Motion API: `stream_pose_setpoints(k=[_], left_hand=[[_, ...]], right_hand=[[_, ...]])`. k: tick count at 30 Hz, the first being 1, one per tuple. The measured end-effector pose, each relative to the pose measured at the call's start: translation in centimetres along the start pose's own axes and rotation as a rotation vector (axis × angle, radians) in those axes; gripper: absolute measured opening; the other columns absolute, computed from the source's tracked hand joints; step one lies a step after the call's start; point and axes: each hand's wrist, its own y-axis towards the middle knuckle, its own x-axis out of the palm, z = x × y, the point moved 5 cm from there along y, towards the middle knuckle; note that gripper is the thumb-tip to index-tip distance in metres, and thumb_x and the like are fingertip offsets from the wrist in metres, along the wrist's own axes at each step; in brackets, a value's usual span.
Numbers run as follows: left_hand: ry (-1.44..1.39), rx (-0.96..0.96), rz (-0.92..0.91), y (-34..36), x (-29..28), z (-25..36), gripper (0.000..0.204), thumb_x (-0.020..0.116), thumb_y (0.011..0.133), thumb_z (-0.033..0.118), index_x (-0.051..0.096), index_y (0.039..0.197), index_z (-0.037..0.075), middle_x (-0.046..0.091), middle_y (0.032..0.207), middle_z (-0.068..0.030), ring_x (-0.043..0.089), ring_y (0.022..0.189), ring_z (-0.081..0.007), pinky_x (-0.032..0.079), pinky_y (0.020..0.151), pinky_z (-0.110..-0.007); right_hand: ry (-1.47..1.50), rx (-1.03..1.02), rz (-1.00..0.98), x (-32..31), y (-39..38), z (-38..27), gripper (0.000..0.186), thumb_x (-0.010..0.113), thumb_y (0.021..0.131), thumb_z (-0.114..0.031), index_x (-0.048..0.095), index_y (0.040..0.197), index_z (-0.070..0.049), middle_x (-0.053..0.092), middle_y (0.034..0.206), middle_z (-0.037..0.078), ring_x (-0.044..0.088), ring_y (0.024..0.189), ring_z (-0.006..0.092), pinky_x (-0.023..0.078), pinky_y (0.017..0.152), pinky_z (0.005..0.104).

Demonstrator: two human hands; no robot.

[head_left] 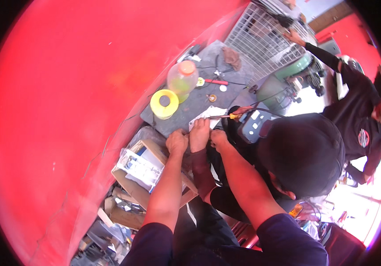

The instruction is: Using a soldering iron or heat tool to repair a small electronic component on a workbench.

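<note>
My left hand (177, 142) is closed at the near edge of the grey worktable (190, 99), its fingers curled next to a co-worker's hand. My right hand (218, 138) is also closed, on the other side of that hand. Whatever my fingers hold is too small or hidden. Between my hands, the co-worker's hand (200, 133) presses on a pale flat board (217, 111). The co-worker's other hand (243, 111) holds a thin tool with an orange collar (233, 116), which looks like a soldering iron, its metal tip over the board.
A clear jar with an orange lid (187, 68) and a yellow spool (164, 104) stand by the red wall. An open cardboard box (155, 153) sits at left. A co-worker in a black cap (303, 153) leans in close. A grey control box (256, 126) lies behind.
</note>
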Motion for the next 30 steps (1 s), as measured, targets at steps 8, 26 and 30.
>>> stream_pose_setpoints(k=[8, 26, 30], left_hand=[[-0.065, 0.133, -0.038, 0.2, 1.4, 3.4, 0.025, 0.063, 0.076, 0.029, 0.068, 0.093, 0.012, 0.066, 0.095, -0.0162, 0.063, 0.093, -0.0334, 0.049, 0.081, -0.043], [-0.086, 0.077, -0.032, -0.1, 1.1, 1.0, 0.022, 0.064, 0.076, 0.027, 0.069, 0.092, 0.013, 0.067, 0.092, -0.0151, 0.064, 0.091, -0.0316, 0.05, 0.08, -0.041], [-0.103, 0.073, -0.046, 0.3, 1.0, 0.7, 0.021, 0.063, 0.076, 0.026, 0.07, 0.092, 0.014, 0.067, 0.092, -0.0142, 0.064, 0.091, -0.0307, 0.05, 0.079, -0.041]], right_hand=[[-0.27, -0.244, -0.101, -7.4, 5.8, 2.2, 0.017, 0.055, 0.085, -0.026, 0.054, 0.08, -0.01, 0.048, 0.07, 0.001, 0.048, 0.059, 0.0144, 0.042, 0.052, 0.0342], [-0.02, 0.101, 0.023, -2.1, -2.3, -2.0, 0.018, 0.053, 0.088, -0.025, 0.053, 0.075, -0.013, 0.047, 0.064, -0.001, 0.041, 0.052, 0.0113, 0.035, 0.048, 0.0285], [-0.017, 0.071, -0.01, -2.0, -1.8, -1.9, 0.02, 0.054, 0.088, -0.026, 0.052, 0.072, -0.013, 0.047, 0.064, -0.003, 0.041, 0.052, 0.0103, 0.039, 0.052, 0.0289]])
